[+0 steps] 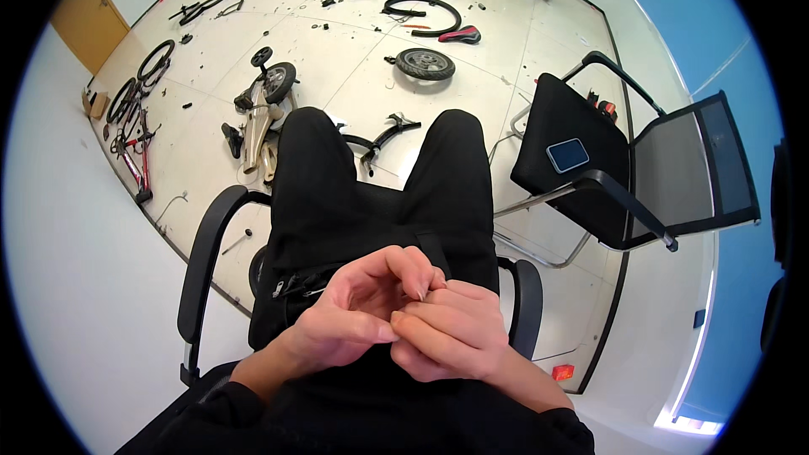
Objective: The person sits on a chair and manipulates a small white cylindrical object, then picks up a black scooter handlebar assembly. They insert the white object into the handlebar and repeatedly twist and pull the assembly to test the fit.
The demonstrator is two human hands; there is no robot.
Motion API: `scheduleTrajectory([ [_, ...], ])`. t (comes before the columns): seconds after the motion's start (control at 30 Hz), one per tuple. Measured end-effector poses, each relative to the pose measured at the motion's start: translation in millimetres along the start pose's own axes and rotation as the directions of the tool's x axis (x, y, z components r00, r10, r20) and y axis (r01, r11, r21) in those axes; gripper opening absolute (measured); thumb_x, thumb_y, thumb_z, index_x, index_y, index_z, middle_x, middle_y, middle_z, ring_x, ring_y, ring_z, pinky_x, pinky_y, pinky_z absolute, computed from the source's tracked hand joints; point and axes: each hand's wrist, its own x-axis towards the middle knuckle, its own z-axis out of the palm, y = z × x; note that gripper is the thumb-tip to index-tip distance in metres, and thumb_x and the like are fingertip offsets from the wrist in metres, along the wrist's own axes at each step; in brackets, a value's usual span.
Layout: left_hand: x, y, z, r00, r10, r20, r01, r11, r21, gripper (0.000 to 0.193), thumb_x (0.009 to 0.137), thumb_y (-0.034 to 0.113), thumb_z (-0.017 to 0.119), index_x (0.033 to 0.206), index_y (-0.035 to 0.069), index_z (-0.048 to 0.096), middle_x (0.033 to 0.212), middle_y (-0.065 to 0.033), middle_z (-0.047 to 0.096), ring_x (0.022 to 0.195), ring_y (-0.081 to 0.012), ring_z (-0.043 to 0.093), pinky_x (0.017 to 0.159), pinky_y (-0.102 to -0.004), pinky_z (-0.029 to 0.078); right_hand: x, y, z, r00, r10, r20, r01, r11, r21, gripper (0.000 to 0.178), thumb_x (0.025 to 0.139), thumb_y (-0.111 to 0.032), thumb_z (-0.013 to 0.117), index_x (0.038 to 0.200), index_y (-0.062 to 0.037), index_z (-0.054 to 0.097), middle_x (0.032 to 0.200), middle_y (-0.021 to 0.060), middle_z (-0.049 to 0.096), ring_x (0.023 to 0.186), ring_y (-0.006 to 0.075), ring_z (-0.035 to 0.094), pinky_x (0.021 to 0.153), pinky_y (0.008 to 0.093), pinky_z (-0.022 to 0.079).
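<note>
**Much Lies Unassembled**

My left hand [345, 299] curls against my right hand [455, 333] above my black trousers [379, 211]; I can't tell whether my fingers [411, 268] pinch anything. On the floor [337, 76], a wheel [425, 65] and saddle [460, 34] lie separate.

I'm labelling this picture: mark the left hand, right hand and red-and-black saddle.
Left hand [341, 312], head view: thumb's base.
Right hand [459, 329], head view: its back.
Red-and-black saddle [460, 35], head view: its middle.

Shows dull cloth top [371, 417] at six o'clock, shiny metal chair frame [539, 200] at three, smooth, shiny floor [388, 97] at twelve.
</note>
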Motion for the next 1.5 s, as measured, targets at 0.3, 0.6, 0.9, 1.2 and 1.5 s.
scheduleTrajectory([
  [0.3, 3, -6, -9, 0.995, 0.09, 0.052, -0.093, 0.994, 0.066, 0.026, 0.069, 0.003, 0.066, 0.092, 0.004, 0.054, 0.099, -0.0096, 0.051, 0.103, -0.0249, 0.049, 0.098, -0.0382, 0.036, -11, 3, 6, 0.99, 0.108, -0.093, -0.104, 0.993, 0.05, 0.026, 0.057, 0.006, 0.067, 0.083, 0.0036, 0.067, 0.072, 0.0098, 0.062, 0.053, 0.0197, 0.058, 0.047, 0.0265, 0.047],
  [0.6, 1, -1, -7, 0.999, 0.039, 0.0, -0.039, 0.999, -0.005, 0.023, 0.069, 0.005, 0.062, 0.091, 0.004, 0.053, 0.101, -0.0114, 0.052, 0.107, -0.0278, 0.049, 0.101, -0.0401, 0.035, -8, 10, -1, 0.999, 0.014, 0.042, -0.012, 0.999, -0.034, 0.021, 0.064, 0.006, 0.063, 0.084, 0.0058, 0.065, 0.074, 0.012, 0.063, 0.054, 0.0206, 0.061, 0.053, 0.0308, 0.053],
  [0.9, -3, -1, 2, 0.998, -0.022, -0.065, 0.02, 1.0, -0.024, 0.018, 0.073, 0.007, 0.056, 0.091, 0.003, 0.052, 0.104, -0.0114, 0.052, 0.111, -0.0266, 0.048, 0.102, -0.0384, 0.034, -10, 6, 5, 0.995, 0.091, -0.05, -0.094, 0.993, -0.068, 0.024, 0.059, 0.006, 0.065, 0.083, 0.0045, 0.065, 0.072, 0.0118, 0.063, 0.055, 0.0211, 0.062, 0.055, 0.0298, 0.054],
  [1.2, 0, -6, -4, 0.995, 0.048, -0.087, -0.043, 0.997, 0.064, 0.019, 0.081, 0.002, 0.061, 0.099, 0.003, 0.056, 0.108, -0.011, 0.054, 0.112, -0.0244, 0.051, 0.101, -0.0378, 0.039, -12, 4, 4, 0.947, 0.311, -0.078, -0.308, 0.95, 0.054, 0.025, 0.06, 0.009, 0.066, 0.084, 0.0022, 0.065, 0.071, 0.0112, 0.066, 0.058, 0.0216, 0.064, 0.058, 0.0282, 0.054],
  [1.5, 0, -8, -7, 0.984, 0.176, -0.019, -0.17, 0.971, 0.169, 0.022, 0.084, -0.002, 0.064, 0.105, 0.002, 0.055, 0.113, -0.0133, 0.054, 0.115, -0.0246, 0.052, 0.099, -0.0384, 0.042, -12, 6, -1, 0.949, 0.312, -0.041, -0.307, 0.946, 0.103, 0.02, 0.07, 0.01, 0.066, 0.088, 0.0037, 0.065, 0.074, 0.0129, 0.067, 0.062, 0.0218, 0.066, 0.062, 0.029, 0.055],
])
